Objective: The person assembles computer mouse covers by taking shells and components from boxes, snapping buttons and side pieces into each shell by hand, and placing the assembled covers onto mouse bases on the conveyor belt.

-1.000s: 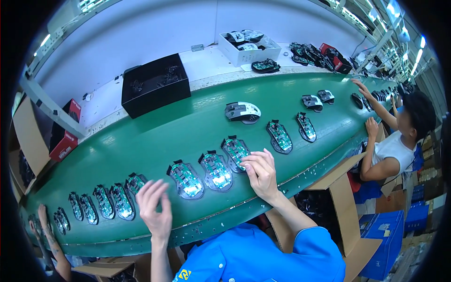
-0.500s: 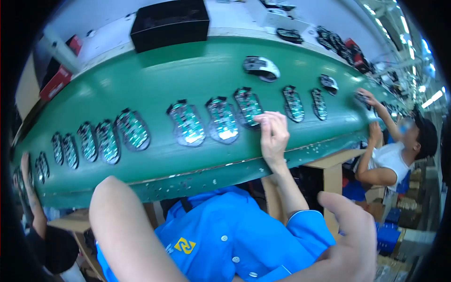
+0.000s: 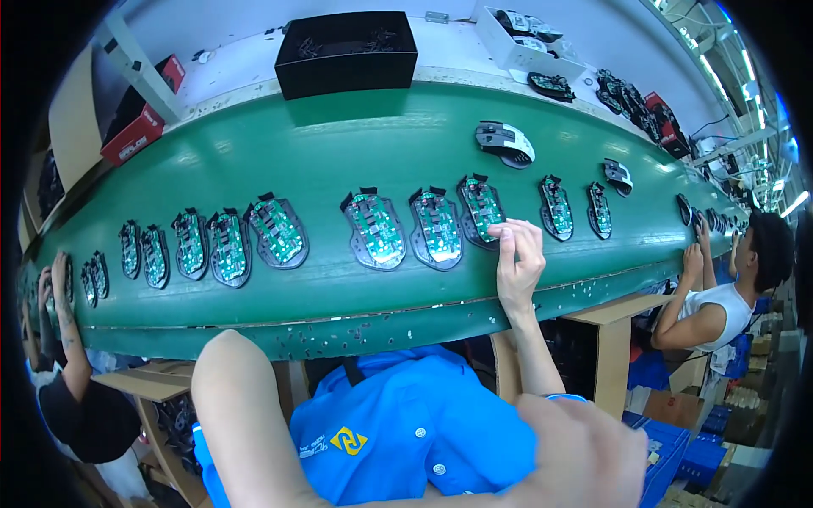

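On the green work surface (image 3: 330, 296) lie several open computer mouse bases with green circuit boards. My right hand (image 3: 519, 264) rests there with bent fingers held together. Its fingertips close on the lower right edge of one mouse base (image 3: 480, 206) and cover that corner. To its left is another mouse base (image 3: 436, 230), to its right a separate one (image 3: 556, 209). My left arm (image 3: 246, 415) bends at the elbow and crosses low in front of my body. At its end my left hand (image 3: 584, 453) hangs over my right sleeve, smeared by motion, fingers unclear.
Beyond the bases sits a white-and-black mouse (image 3: 506, 144), with a smaller one (image 3: 618, 178) farther right. A black box (image 3: 345, 72) and a white bin (image 3: 529, 51) stand on the back shelf. Co-workers' hands work at the far left (image 3: 59, 275) and right (image 3: 696, 254).
The whole view has shifted, so the scene sits farther right. My left hand has dropped lower and blurred. My right hand stays at the same mouse base. The right co-worker's hand has moved.
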Tool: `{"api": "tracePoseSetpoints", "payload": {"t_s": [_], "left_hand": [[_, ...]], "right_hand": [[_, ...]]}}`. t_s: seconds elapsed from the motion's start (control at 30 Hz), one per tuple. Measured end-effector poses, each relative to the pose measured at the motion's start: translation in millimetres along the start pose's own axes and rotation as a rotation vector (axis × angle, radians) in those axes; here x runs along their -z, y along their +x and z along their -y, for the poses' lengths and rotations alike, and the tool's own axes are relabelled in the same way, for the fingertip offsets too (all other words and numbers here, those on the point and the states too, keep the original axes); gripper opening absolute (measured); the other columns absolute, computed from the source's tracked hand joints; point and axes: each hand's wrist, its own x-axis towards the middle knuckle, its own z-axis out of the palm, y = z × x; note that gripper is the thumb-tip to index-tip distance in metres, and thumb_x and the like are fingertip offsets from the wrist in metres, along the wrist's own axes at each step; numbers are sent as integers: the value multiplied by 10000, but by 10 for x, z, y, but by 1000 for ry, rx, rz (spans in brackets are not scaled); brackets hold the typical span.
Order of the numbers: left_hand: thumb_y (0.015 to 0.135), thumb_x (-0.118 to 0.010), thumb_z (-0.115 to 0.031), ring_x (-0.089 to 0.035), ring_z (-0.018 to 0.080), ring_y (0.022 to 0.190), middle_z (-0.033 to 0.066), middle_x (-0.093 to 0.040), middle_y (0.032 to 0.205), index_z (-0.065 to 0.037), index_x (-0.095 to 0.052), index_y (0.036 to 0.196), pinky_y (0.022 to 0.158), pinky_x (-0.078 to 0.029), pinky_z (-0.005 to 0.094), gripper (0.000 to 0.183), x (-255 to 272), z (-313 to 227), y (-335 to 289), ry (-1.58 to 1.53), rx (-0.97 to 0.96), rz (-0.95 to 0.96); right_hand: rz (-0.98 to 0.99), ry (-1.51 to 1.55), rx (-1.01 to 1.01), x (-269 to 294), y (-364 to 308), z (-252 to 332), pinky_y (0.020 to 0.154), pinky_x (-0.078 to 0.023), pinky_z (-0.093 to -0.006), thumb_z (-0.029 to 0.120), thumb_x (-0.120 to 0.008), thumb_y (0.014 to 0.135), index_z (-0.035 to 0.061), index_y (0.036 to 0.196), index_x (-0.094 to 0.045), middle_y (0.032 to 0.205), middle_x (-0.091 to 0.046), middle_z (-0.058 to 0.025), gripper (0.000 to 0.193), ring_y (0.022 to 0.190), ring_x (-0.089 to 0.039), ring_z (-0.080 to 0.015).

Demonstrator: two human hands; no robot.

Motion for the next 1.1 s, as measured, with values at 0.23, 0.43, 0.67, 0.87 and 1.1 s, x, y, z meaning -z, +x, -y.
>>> {"api": "tracePoseSetpoints", "payload": {"t_s": [0.23, 0.43, 0.67, 0.87, 1.1], "left_hand": [[700, -675, -122, -568, 121, 569, 27, -624, 723, -110, -658, 888, 519, -464, 256, 190, -200, 203, -265, -24, -46, -372], [832, -568, -132, -542, 136, 495, 37, -619, 574, -40, -687, 806, 490, -394, 263, 153, -1652, 1216, -644, -157, 525, -782], [870, -564, -132, -469, 168, 410, 31, -491, 454, -50, -542, 500, 406, -342, 291, 380, -2027, 1420, -893, -135, 517, -950], [860, -570, -81, -537, 155, 442, 44, -557, 516, -35, -605, 631, 418, -395, 275, 236, -2070, 1388, -967, -176, 591, -843], [860, -540, 5, -544, 92, 494, 56, -596, 622, 1, -527, 1126, 452, -414, 214, 266, -2111, 1451, -859, -231, 667, -931]], "right_hand": [[-15, -19, 7, 12, 54, 69, 903, -386, -429, 93, -533, 865, 50, 766, -656, 796, -645, -63, 164, 888, -581, -267], [-14, 0, -8, 3, 7, 81, 911, -385, -442, 101, -500, 881, 49, 715, -636, 763, -644, -51, 221, 860, -593, -246], [-37, 57, 49, 11, -26, 110, 841, -407, -430, 163, -439, 923, 45, 610, -571, 603, -563, -47, 360, 779, -597, -252], [-43, 29, 84, -46, -30, 139, 787, -430, -392, 125, -483, 884, 48, 577, -561, 594, -562, -49, 326, 762, -593, -249], [-72, -208, 345, 75, 609, 116, 793, -431, -409, 54, -644, 726, 75, 768, -583, 777, -590, -68, 77, 773, -570, -255]]}}
